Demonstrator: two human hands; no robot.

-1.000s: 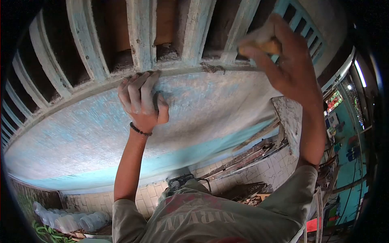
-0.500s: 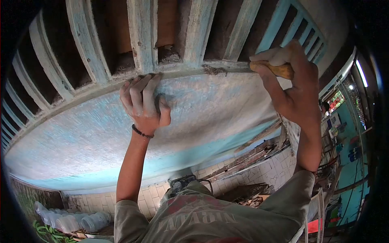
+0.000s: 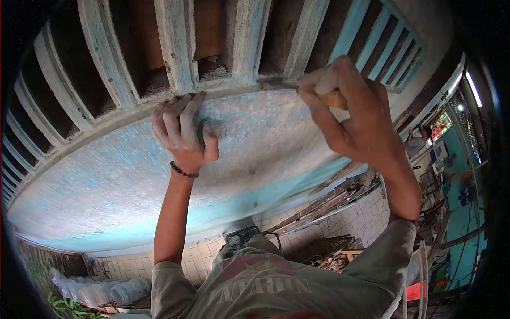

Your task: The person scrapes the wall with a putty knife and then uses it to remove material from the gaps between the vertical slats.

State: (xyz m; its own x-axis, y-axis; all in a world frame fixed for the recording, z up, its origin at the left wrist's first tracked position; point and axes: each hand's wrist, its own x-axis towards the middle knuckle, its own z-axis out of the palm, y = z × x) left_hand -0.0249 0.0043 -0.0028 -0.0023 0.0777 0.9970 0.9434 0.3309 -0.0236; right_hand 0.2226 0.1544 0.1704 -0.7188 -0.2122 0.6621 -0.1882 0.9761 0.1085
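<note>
My left hand (image 3: pixel 179 127), dusted grey and wearing a dark beaded bracelet (image 3: pixel 184 170), rests against the wall (image 3: pixel 249 130) with its fingertips on the ledge (image 3: pixel 223 88) below the bars. Its fingers are bent and its thumb stands apart; nothing is in it. Farther right, my right hand (image 3: pixel 353 106) is closed around a yellow-brown wooden handle (image 3: pixel 332 99), held almost level along the ledge. The working end of this tool is blurred, so I cannot tell its kind. A dark smear of motion shows just left of its tip. The wall's blue-white paint is worn.
Upright weathered bars (image 3: pixel 178 48) rise above the ledge, with dark gaps between them. Below are a tiled floor (image 3: pixel 194 260), long wooden strips (image 3: pixel 319 204) and a black boxy object (image 3: pixel 241 237). Clear plastic containers (image 3: pixel 101 290) lie lower left. A person (image 3: pixel 417 142) is far right.
My right hand has moved left along the ledge with the wooden-handled tool. The clump of debris there now gives way to a dark blur. My left hand stays at the ledge.
</note>
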